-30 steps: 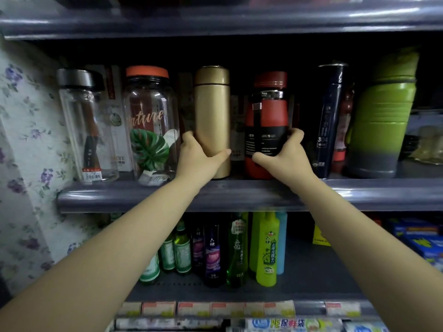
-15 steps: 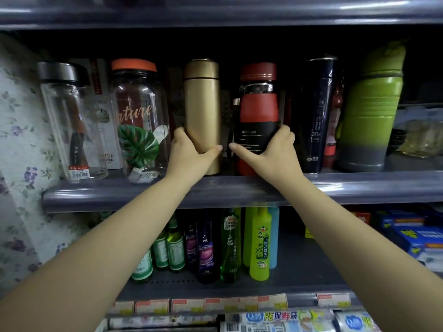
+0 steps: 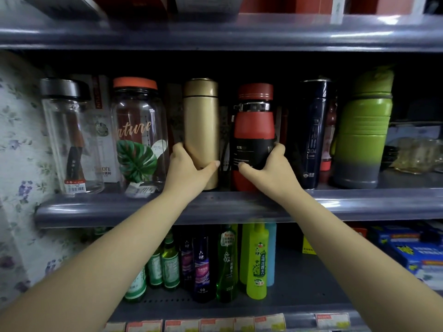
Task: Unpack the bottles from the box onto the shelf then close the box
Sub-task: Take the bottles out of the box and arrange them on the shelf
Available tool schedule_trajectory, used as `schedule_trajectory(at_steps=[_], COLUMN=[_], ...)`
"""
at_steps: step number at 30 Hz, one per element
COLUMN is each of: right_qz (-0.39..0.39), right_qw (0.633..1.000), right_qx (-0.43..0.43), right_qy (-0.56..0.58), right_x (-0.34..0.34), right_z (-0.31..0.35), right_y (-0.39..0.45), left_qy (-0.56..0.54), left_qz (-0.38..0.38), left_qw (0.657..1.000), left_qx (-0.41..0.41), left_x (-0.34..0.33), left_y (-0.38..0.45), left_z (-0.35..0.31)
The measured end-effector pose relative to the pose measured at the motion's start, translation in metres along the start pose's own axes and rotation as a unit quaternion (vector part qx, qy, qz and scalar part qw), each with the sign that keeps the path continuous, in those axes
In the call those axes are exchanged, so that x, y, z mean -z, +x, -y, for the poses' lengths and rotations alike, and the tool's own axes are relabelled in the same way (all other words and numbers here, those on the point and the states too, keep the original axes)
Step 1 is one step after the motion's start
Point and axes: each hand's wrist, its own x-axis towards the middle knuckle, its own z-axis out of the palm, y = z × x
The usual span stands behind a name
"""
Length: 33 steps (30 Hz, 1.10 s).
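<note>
A gold flask (image 3: pixel 201 121) stands upright on the grey shelf (image 3: pixel 239 207), and my left hand (image 3: pixel 188 170) is wrapped around its lower part. Right beside it stands a red bottle with a black label band (image 3: pixel 254 130); my right hand (image 3: pixel 271 168) grips its lower half. Both bottles rest on the shelf near its front edge, a small gap between them. The box is out of view.
On the same shelf stand a clear glass bottle (image 3: pixel 72 140), a glass jar with an orange lid (image 3: pixel 139 137), a dark blue flask (image 3: pixel 314 133) and a green flask (image 3: pixel 362 130). Several small bottles (image 3: pixel 225 262) fill the shelf below. Floral wallpaper (image 3: pixel 16 164) borders the left.
Both hands have stayed on the gold flask and the red bottle. The view has tilted up slightly, so the shelf above now shows.
</note>
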Motion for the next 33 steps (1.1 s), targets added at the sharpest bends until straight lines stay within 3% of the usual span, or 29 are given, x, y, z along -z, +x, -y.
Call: schedule_trajectory(at_steps=[3, 6, 13, 18, 24, 29, 33], right_qz=[-0.021, -0.061, 0.001, -0.060, -0.006, -0.050, 0.012], right_qw=[1.000, 0.995, 1.000, 0.993, 0.999, 0.991, 0.998], right_qx=[0.006, 0.034, 0.002, 0.017, -0.005, 0.023, -0.005], right_qy=[-0.001, -0.074, -0.011, -0.102, -0.042, -0.120, -0.060], right_x=[0.000, -0.008, -0.001, -0.007, -0.006, -0.011, -0.007], right_z=[-0.001, 0.002, 0.001, 0.001, -0.002, 0.001, -0.003], right_y=[-0.002, -0.006, -0.001, -0.005, 0.000, -0.006, 0.000], left_qy=[0.002, 0.003, 0.003, 0.005, 0.006, 0.013, 0.017], left_qz=[-0.001, -0.003, -0.001, 0.001, -0.003, -0.003, 0.001], left_qw=[1.000, 1.000, 1.000, 1.000, 1.000, 1.000, 1.000], left_qx=[-0.001, -0.001, -0.002, -0.001, -0.005, -0.006, -0.007], left_x=[0.000, 0.000, 0.001, 0.001, 0.001, 0.000, -0.001], left_y=[0.001, 0.000, -0.001, -0.001, -0.002, -0.002, -0.002], left_z=[0.001, 0.001, -0.001, -0.001, -0.001, -0.002, -0.002])
